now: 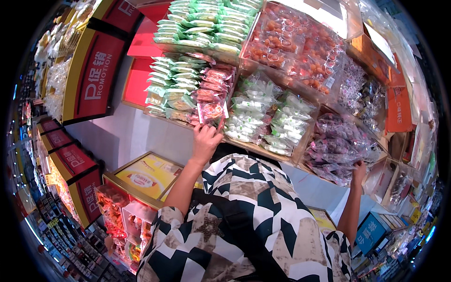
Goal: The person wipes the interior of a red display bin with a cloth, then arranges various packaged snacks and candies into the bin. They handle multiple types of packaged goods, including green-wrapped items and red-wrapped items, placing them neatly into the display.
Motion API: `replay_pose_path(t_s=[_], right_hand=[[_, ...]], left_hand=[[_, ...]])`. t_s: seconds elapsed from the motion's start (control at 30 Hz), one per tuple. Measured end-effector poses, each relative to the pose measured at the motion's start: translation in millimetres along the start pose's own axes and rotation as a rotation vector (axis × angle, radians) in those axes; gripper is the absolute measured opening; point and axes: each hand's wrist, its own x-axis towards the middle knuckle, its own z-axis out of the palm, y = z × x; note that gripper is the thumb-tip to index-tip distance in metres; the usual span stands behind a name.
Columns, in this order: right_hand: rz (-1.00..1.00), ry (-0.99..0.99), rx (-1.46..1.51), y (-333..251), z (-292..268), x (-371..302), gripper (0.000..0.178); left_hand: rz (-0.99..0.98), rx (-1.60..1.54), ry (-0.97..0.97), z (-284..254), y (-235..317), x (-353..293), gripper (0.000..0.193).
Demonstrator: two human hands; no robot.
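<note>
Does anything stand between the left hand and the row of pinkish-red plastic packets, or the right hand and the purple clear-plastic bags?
Nothing visible does: the left hand is at the near end of the pinkish-red plastic packets, and the right hand is at the near right edge of the purple clear-plastic bags.

Downward fisheye view from head height

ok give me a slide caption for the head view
Left hand at pink snack packets, right hand at purple snack bags.
</note>
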Motion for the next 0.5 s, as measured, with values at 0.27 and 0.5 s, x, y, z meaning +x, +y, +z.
replay_pose_path(t_s=[0.27, 0.5], right_hand=[[0.007, -0.050, -0.077, 9, 0, 13, 0.031], [0.010, 0.011, 0.017, 24, 13, 11, 0.021]], left_hand=[[0.001, -0.020, 0.020, -1, 3, 3, 0.005], [-0.009, -0.009, -0.042, -7, 4, 4, 0.008]])
